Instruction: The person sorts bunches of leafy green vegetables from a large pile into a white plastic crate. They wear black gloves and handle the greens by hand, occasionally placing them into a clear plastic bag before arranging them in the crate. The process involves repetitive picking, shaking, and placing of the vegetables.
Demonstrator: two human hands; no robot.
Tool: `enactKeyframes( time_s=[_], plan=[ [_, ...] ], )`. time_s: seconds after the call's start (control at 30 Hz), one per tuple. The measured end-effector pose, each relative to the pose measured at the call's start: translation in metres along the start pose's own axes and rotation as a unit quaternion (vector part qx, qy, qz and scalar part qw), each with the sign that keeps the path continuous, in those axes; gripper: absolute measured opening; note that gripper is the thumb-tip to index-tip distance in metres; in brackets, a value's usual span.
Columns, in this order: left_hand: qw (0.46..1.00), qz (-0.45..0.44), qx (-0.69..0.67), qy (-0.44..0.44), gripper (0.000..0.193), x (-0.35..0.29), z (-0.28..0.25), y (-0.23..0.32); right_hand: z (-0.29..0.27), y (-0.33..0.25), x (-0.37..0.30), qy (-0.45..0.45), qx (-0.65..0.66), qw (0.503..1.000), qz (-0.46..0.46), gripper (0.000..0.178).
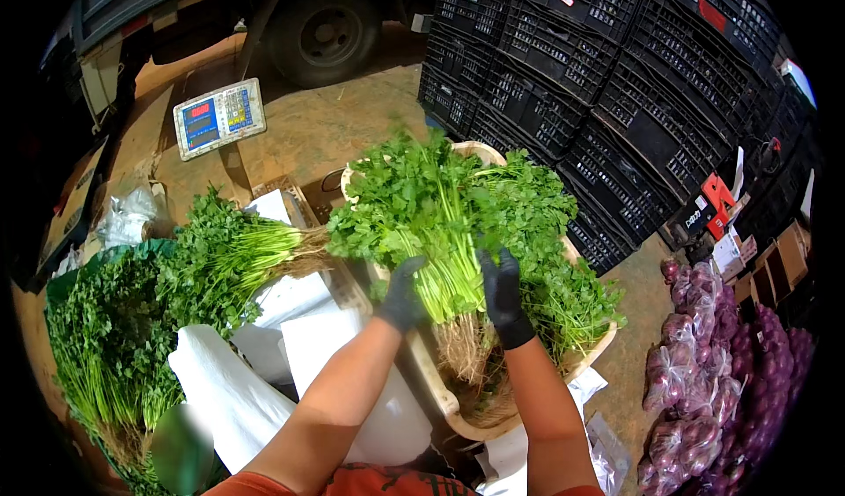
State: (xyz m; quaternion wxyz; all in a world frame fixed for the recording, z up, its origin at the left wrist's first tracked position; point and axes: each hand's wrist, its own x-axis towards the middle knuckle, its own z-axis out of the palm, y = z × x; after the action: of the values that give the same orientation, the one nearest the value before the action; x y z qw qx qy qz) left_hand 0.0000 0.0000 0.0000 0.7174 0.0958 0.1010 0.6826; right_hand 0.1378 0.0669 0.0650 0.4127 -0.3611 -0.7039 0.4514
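Both my hands wear dark gloves. Between them is a bunch of leafy celery (449, 285) with pale green stems and a shaggy brown root end pointing toward me. My left hand (402, 295) grips the stems from the left. On the opposite side, my right hand (503, 292) closes round them just above the roots. The bunch is over a cream plastic tub (451, 404), which holds more celery (563, 298) along its right side. Leaves at the far end of the bunch are slightly blurred.
Left lies another rooted bunch (255, 254) by white foam sheets (229, 382) and a green sack of greens (110, 346). A scale display (220, 119) stands behind. Stacked black crates (563, 65) rise at the back right; bagged red onions (695, 364) lie right. A truck wheel (326, 38) is beyond.
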Motion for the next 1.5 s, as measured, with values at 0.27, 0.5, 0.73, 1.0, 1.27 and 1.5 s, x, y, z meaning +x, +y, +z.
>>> enactKeyframes(
  time_s=[0.27, 0.5, 0.73, 1.0, 1.27, 1.5],
  plan=[
    [0.988, 0.050, 0.138, 0.049, 0.041, 0.007, -0.008, -0.014, -0.015, 0.012, 0.015, 0.229, -0.098, 0.951, -0.181, 0.037],
    [0.990, 0.018, -0.085, -0.110, 0.043, -0.002, 0.035, -0.006, -0.005, -0.030, 0.006, 0.051, -0.342, 0.873, -0.343, 0.023],
    [0.908, 0.242, 0.340, 0.029, 0.035, 0.025, -0.025, -0.015, 0.001, -0.022, 0.008, 0.238, -0.122, 0.945, -0.188, 0.012],
    [0.896, 0.255, 0.363, 0.018, 0.036, 0.061, -0.123, -0.030, 0.015, -0.041, 0.007, 0.105, -0.284, 0.911, -0.282, 0.025],
    [0.999, 0.032, -0.030, -0.005, 0.051, 0.016, -0.029, -0.004, 0.014, -0.021, 0.015, 0.188, -0.177, 0.940, -0.223, 0.025],
    [0.941, 0.225, 0.246, -0.059, 0.029, 0.046, -0.122, -0.022, 0.031, -0.042, 0.003, 0.062, -0.272, 0.920, -0.275, 0.029]
  ],
)
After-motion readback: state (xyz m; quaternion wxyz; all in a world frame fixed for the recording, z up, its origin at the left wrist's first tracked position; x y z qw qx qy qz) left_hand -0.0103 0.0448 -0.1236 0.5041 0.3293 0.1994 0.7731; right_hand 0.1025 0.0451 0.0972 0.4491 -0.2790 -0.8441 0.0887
